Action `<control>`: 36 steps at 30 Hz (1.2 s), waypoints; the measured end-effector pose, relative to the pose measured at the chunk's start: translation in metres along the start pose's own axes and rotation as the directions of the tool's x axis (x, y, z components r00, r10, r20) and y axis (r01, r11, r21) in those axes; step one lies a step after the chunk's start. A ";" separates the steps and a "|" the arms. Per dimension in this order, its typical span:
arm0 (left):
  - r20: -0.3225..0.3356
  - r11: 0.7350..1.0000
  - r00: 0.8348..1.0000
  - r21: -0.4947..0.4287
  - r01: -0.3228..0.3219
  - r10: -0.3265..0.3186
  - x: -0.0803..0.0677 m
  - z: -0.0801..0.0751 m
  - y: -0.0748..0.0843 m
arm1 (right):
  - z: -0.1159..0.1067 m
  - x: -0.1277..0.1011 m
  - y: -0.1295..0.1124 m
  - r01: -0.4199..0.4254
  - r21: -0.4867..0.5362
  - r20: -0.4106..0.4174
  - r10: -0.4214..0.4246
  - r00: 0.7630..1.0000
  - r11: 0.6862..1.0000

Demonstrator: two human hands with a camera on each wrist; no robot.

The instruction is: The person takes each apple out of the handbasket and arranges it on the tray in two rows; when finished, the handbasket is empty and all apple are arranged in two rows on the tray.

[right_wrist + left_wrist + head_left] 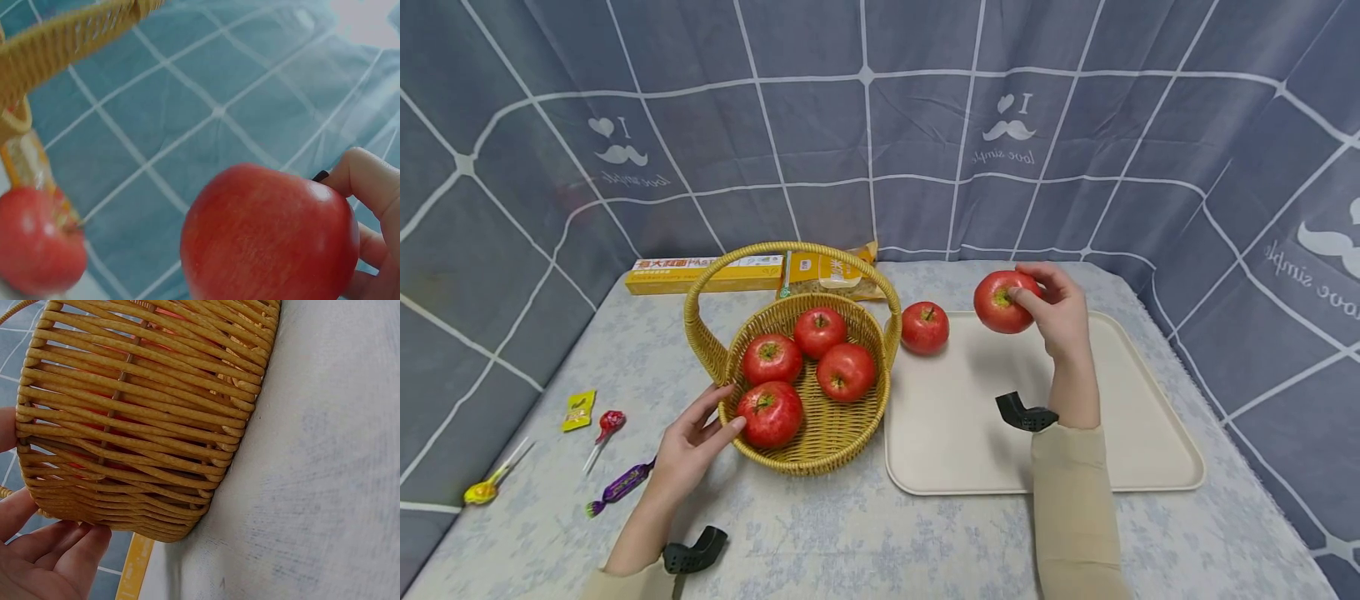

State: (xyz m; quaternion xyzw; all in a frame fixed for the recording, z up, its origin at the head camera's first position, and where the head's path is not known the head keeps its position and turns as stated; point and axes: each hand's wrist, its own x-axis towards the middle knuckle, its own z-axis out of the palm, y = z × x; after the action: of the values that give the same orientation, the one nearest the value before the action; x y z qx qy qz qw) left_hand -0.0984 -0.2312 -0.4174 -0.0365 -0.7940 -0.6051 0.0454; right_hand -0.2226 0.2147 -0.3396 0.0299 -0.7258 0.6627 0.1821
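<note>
A wicker basket (808, 454) with a tall handle stands on the table and holds several red apples (846, 372). My left hand (694, 440) rests with straight fingers against the basket's near left wall (125, 444). My right hand (1054, 310) grips a red apple (1002, 302) in the air above the far part of a cream tray (1135, 450); the same apple (269, 234) fills the right wrist view. Another red apple (925, 327) sits on the tray's far left corner, and shows as the apple (37, 237) at the left of the right wrist view.
A yellow box (700, 275) and a yellow packet (831, 275) lie behind the basket. Wrapped sweets and lollipops (606, 425) are scattered at the table's left. A grey checked curtain (880, 125) surrounds the table on three sides.
</note>
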 end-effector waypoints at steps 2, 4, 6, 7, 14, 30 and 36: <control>-0.001 1.000 1.000 0.001 0.003 -0.003 0.000 0.000 0.001 | -0.001 0.005 0.010 -0.083 -0.024 -0.042 0.082 0.996 0.996; -0.001 1.000 1.000 -0.002 0.004 -0.004 0.000 0.001 0.001 | -0.002 0.010 0.020 -0.171 -0.040 -0.077 0.168 0.983 0.984; -0.001 1.000 1.000 -0.009 0.002 -0.002 0.000 0.001 0.002 | -0.003 0.013 0.030 -0.234 -0.043 -0.101 0.229 0.968 0.971; 0.000 1.000 1.000 -0.012 0.001 -0.001 0.000 0.001 0.002 | -0.004 0.015 0.035 -0.252 -0.039 -0.108 0.246 0.963 0.967; -0.002 1.000 1.000 -0.022 -0.018 0.018 0.000 0.001 0.001 | -0.007 0.021 0.069 -0.320 -0.044 -0.173 0.308 0.936 0.947; -0.008 1.000 1.000 -0.025 -0.017 0.016 0.001 0.001 0.001 | -0.023 0.042 0.141 -0.418 0.012 -0.242 0.408 0.880 0.909; -0.008 1.000 1.000 -0.019 -0.016 0.016 0.000 0.001 0.001 | -0.018 0.027 0.093 -0.500 0.021 -0.192 0.494 0.848 0.866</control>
State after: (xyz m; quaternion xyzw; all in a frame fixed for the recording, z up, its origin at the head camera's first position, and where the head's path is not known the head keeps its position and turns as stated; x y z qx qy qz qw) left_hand -0.0987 -0.2297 -0.4170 -0.0410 -0.7878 -0.6123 0.0530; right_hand -0.2703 0.2485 -0.4188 -0.2254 -0.6976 0.6761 0.0737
